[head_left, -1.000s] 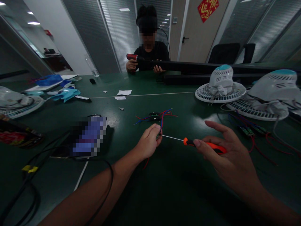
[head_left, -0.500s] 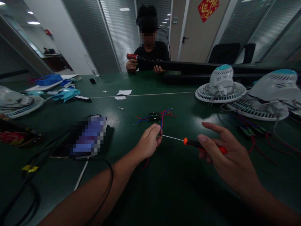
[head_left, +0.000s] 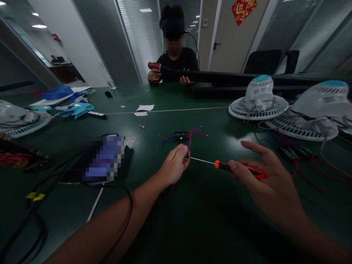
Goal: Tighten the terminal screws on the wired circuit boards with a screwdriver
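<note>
My left hand [head_left: 176, 163] is closed around a small circuit board [head_left: 185, 158], mostly hidden by the fingers; red and blue wires [head_left: 189, 143] come out of its top and a red one below. A screwdriver [head_left: 224, 165] with an orange and black handle lies level in my right hand [head_left: 264, 179], the thumb and fingers on the handle and the index finger raised off it. Its thin shaft points left, and the tip reaches the board at my left fingertips. Just beyond my left hand, more small dark boards [head_left: 180, 136] with red and blue wires rest on the green table [head_left: 214, 220].
White fan-like units with slotted rims [head_left: 257, 110] stand at the right, wired boards [head_left: 291, 152] in front of them. On the left are a phone [head_left: 104, 157], black cables [head_left: 35, 216] and blue wrappings [head_left: 77, 109]. Across the table a person [head_left: 178, 58] holds a red-handled tool.
The screwdriver's handle has turned slightly in my right hand, showing more orange, and the right fingers have shifted. My left hand and the board have stayed in place.
</note>
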{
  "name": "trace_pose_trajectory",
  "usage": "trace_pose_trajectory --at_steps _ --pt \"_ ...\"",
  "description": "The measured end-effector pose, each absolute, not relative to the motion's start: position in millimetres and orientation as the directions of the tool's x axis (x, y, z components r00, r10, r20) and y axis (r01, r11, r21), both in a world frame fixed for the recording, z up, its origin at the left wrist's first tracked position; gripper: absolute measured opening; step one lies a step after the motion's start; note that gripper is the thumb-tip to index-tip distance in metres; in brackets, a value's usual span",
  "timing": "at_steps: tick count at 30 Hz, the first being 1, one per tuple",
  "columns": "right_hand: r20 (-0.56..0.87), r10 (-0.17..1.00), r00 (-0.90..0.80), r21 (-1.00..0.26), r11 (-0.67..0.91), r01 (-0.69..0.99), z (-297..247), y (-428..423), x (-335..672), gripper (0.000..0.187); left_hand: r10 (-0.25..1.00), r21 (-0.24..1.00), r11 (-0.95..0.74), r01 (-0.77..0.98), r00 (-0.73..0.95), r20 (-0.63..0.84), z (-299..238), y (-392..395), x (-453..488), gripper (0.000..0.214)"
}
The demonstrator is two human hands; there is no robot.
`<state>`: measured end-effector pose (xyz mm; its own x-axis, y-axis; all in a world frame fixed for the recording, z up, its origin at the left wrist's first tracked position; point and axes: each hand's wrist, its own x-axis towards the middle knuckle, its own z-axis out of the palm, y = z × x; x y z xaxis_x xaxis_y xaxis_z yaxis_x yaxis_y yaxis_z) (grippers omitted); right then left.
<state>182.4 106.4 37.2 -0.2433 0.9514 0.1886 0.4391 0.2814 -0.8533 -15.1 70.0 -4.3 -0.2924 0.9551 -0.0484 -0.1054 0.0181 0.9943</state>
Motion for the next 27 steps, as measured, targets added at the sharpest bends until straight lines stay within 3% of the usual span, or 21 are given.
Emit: trace_pose_trajectory --at_steps 10,15,21,27 --pt "0.202 0.959 -0.198 -0.884 0.265 0.386 35.1 105.4 183.0 0.063 0.949 0.994 0.035 -0.105 -0.309 -0.066 -4.3 69.6 -14.7 0.027" --pt "0.231 0.935 -0.268 -0.874 0.32 0.365 32.1 106.3 186.3 0.051 0.959 0.997 0.021 -0.074 -0.279 -0.041 -5.8 69.4 -15.8 0.028" --pt "0.129 0.941 -0.313 -0.882 0.253 0.397 30.1 108.9 188.5 0.047 0.96 0.997 0.011 -0.071 -0.279 -0.03 -5.4 68.5 -15.5 0.028" --pt "0.153 0.941 -0.301 -0.871 0.272 0.408 33.4 108.4 185.2 0.051 0.953 0.994 0.019 -0.106 -0.3 -0.05 -5.1 69.8 -15.0 0.028"
